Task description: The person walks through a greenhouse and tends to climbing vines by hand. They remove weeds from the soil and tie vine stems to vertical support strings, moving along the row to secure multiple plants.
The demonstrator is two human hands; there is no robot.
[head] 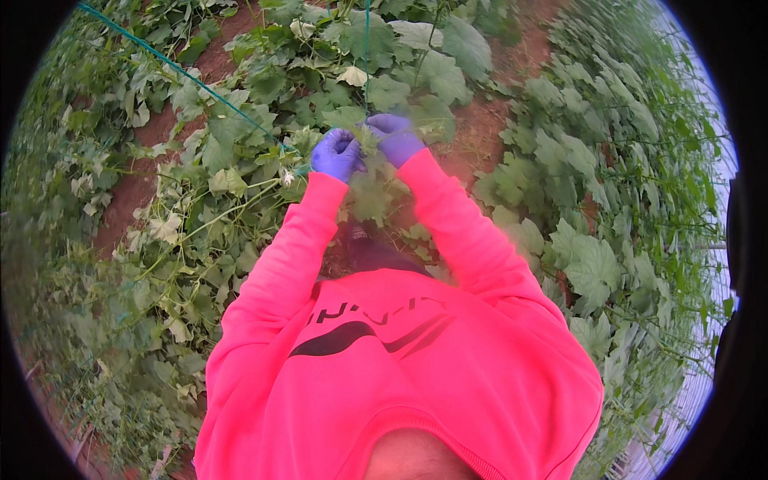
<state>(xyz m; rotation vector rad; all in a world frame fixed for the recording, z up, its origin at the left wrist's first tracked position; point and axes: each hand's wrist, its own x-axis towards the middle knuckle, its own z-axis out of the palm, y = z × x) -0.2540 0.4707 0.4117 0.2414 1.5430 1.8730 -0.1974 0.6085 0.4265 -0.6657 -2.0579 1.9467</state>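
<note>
My left hand point(336, 155), in a purple-blue glove, has its fingers curled at the tip of a leafy vine shoot point(367, 143). My right hand point(393, 137), gloved alike, is just to the right with its fingers bent at the top of the same shoot. A green twine point(367, 60) runs down to my right hand. Whether the fingers are closed on the twine or the stem cannot be told. A second green twine point(210, 91) slants from the upper left to a vine beside my left hand. Broad lobed leaves point(375, 195) hang below both hands.
Dense leafy vines point(240, 252) spread on the left, with bare reddish soil point(135, 192) between them. Another row of vines point(591, 258) stands on the right, beside a strip of soil point(483, 135). A pale ribbed sheet point(714, 336) shows at the far right edge.
</note>
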